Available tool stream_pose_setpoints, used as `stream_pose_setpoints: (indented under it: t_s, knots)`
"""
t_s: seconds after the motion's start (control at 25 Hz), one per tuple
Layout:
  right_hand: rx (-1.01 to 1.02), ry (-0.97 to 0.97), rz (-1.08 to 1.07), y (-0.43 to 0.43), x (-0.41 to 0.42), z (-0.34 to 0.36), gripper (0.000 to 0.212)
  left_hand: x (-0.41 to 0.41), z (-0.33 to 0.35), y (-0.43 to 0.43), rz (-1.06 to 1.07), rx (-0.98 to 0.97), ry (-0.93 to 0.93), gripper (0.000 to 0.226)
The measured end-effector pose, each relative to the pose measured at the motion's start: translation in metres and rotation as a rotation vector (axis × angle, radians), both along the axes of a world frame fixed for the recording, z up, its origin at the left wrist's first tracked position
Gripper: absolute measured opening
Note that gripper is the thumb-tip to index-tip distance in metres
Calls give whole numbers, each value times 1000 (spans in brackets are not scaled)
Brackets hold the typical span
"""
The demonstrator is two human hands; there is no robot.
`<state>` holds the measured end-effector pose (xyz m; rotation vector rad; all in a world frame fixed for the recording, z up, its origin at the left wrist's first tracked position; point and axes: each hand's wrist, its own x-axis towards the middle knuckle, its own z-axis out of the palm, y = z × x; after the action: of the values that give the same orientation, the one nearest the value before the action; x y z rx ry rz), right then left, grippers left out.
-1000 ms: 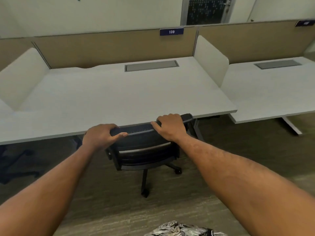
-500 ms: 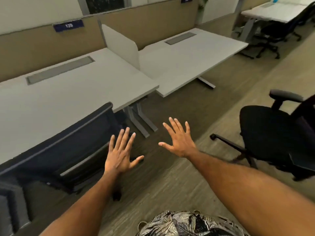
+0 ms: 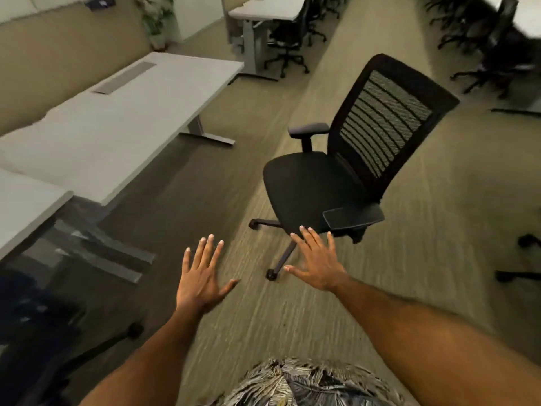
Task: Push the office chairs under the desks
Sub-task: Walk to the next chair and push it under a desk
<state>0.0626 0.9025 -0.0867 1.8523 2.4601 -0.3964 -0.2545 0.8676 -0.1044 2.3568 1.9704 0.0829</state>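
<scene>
A black office chair (image 3: 316, 189) with a slatted mesh back stands out on the carpet in the aisle, its seat turned toward a white desk (image 3: 117, 124) on the left. My left hand (image 3: 200, 276) and my right hand (image 3: 316, 262) are both held out in front of me, palms down, fingers spread, holding nothing. My right hand's fingertips reach close to the chair's near armrest without touching it. At the bottom left, the dark chair (image 3: 44, 317) sits partly beneath the nearest desk (image 3: 26, 206), blurred.
A beige partition (image 3: 67, 45) runs behind the desks on the left. More desks and black chairs (image 3: 288, 39) stand farther down the aisle, others at the right edge (image 3: 497, 54). Open carpet lies between the desks and the loose chair.
Both hands let go of the first chair's backrest and opened. My view swung right, away from desk 139, and the loose chair in the aisle now sits in front of me.
</scene>
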Motion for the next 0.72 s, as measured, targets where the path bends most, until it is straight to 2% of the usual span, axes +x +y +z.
stream_pose_setpoints:
  t_s: [0.16, 0.36, 0.72]
  knots:
    - [-17, 10, -192, 17, 128, 13, 91, 146, 10, 70, -210, 6, 6, 100]
    - [-10, -12, -408, 33, 248, 27, 92, 286, 16, 151, -471, 33, 81, 97]
    - [-77, 36, -587, 91, 414, 35, 91, 502, 7, 264, -760, -41, 37, 101]
